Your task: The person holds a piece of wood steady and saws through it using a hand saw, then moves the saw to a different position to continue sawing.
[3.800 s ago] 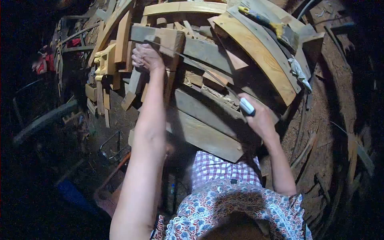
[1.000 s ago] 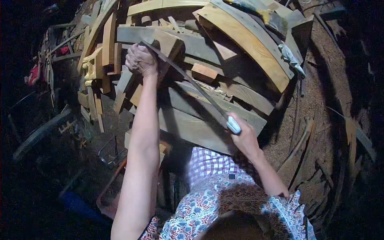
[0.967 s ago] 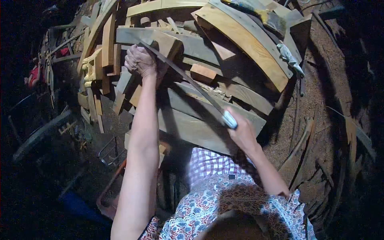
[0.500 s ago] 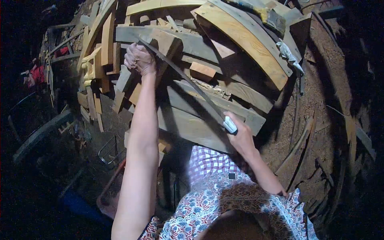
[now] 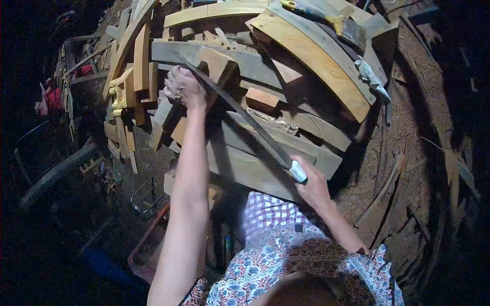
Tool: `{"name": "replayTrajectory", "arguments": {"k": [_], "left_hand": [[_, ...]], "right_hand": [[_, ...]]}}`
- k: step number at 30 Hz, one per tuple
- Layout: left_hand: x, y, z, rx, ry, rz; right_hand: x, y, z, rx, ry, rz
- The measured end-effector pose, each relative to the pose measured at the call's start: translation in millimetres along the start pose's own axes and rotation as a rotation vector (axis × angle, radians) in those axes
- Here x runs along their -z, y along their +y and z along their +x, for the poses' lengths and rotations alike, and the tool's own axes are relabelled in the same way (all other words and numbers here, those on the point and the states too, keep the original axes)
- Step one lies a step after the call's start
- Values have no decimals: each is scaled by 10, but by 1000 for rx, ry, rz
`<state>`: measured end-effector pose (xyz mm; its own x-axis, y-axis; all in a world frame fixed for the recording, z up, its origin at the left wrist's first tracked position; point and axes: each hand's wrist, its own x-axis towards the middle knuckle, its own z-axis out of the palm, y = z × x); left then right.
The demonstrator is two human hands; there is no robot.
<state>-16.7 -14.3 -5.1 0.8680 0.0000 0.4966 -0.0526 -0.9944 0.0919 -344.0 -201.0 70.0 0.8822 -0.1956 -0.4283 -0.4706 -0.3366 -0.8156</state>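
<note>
A long handsaw (image 5: 245, 115) lies diagonally over the wood, its tip at the upper left near a thick wooden block (image 5: 216, 62). My right hand (image 5: 312, 184) is closed round the saw's pale handle (image 5: 298, 172). At the far end, my left hand (image 5: 187, 87) is closed at the left side of the block, beside the blade tip; its fingers are curled, and what they grip is hard to make out. Under the saw are wide grey boards (image 5: 250, 166) and a small orange-brown block (image 5: 262, 99).
Curved planks (image 5: 311, 56) lie at the upper right, with a paintbrush (image 5: 347, 31) and a crumpled pale cloth (image 5: 371, 79) on them. Upright wood pieces (image 5: 141, 61) stand at the left. A red-framed item (image 5: 148, 239) and a wire frame (image 5: 145, 199) are at the lower left.
The whole view has shifted slightly, with everything a little lower and to the right. Both hands and the saw keep nearly the same places relative to the wood.
</note>
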Motion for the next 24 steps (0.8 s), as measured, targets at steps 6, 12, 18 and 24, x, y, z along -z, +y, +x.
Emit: {"name": "replayTrajectory", "arguments": {"k": [6, 12, 18, 24], "left_hand": [[55, -42, -119, -89, 17, -65], [165, -7, -156, -109, 29, -43], [67, -50, -176, -71, 38, -62], [5, -4, -74, 0, 55, 75]], "right_hand": [[-60, 40, -167, -14, 18, -22], [-98, -31, -164, -15, 6, -37], [-195, -22, -152, -23, 0, -48], [-148, -32, 43, -102, 13, 62]]}}
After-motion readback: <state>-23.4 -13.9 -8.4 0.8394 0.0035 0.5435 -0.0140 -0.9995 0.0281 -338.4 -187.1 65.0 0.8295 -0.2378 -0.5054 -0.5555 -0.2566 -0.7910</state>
